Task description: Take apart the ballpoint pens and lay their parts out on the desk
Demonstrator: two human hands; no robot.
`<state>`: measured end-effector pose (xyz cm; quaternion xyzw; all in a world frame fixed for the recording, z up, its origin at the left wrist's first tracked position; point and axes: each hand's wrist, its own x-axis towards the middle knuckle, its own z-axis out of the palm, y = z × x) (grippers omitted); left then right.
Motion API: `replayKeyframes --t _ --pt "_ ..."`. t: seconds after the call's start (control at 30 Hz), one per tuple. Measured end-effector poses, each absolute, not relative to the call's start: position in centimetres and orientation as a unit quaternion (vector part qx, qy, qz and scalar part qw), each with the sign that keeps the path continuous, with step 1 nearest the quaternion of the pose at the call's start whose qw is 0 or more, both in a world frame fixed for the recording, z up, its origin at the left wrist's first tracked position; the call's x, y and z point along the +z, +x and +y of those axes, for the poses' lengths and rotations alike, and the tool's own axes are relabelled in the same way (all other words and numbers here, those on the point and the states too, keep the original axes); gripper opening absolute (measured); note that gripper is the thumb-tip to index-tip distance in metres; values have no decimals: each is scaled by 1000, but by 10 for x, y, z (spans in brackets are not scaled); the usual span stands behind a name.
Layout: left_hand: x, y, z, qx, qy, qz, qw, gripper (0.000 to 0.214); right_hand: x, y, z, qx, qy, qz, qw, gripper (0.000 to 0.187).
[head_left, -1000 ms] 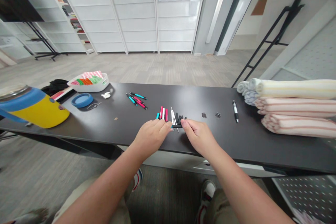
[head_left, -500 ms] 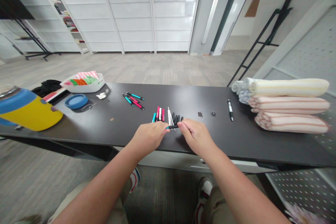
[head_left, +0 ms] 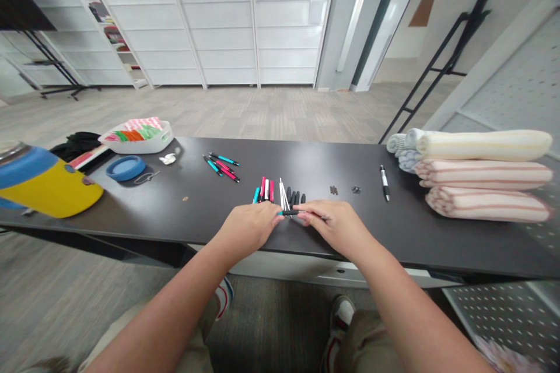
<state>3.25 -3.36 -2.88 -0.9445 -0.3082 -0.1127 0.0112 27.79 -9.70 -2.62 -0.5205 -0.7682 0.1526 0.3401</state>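
Note:
My left hand (head_left: 249,226) and my right hand (head_left: 335,224) meet over the near edge of a black table (head_left: 184,210). Between their fingertips they pinch a black pen part with a teal tip (head_left: 289,212), held level just above the tabletop. Right behind it lies a row of pen pieces (head_left: 277,192): pink, teal, white and black barrels and thin white refills. Further back on the left lie a few assembled teal and pink pens (head_left: 222,164). A black and white pen (head_left: 384,178) lies alone to the right.
Folded striped towels (head_left: 481,172) are stacked at the right end. At the left are a yellow and blue container (head_left: 44,183), a blue lid (head_left: 126,167) and a white tray of coloured items (head_left: 137,134). Small black bits (head_left: 345,190) lie mid-table.
My right hand has rotated and slid slightly right along the pen part. The view shifted a little between the earliest frame and now. My left hand has barely moved.

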Motion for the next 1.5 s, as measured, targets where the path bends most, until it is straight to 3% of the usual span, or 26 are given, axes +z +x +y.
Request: replayKeyframes --t 0.13,0.3,0.53,0.93,1.07,1.27,1.4,1.5 --pt "-28 33 -34 -113 -942 -315 9 32 -26 278 -96 152 -542 -751 345 22" --pt "-28 32 -34 -123 -942 -311 16 32 -23 278 -95 180 -533 -758 331 34" --pt "-29 32 -34 -123 -941 -314 21 30 -26 279 -95 214 -541 -731 356 19" --pt "-29 34 -35 -117 -940 -318 30 27 -29 277 -94 245 -555 -704 369 16" --pt "-28 33 -36 -114 -940 -320 25 26 -28 278 -95 249 -568 -686 380 23" --pt "-29 33 -36 -113 -939 -324 24 29 -27 277 -94 239 -563 -698 374 13" --pt "-30 32 -35 -119 -940 -320 21 27 -28 276 -94 254 -571 -681 383 24" --pt "-30 32 -35 -121 -940 -319 24 27 -28 276 -94 266 -567 -684 374 17"
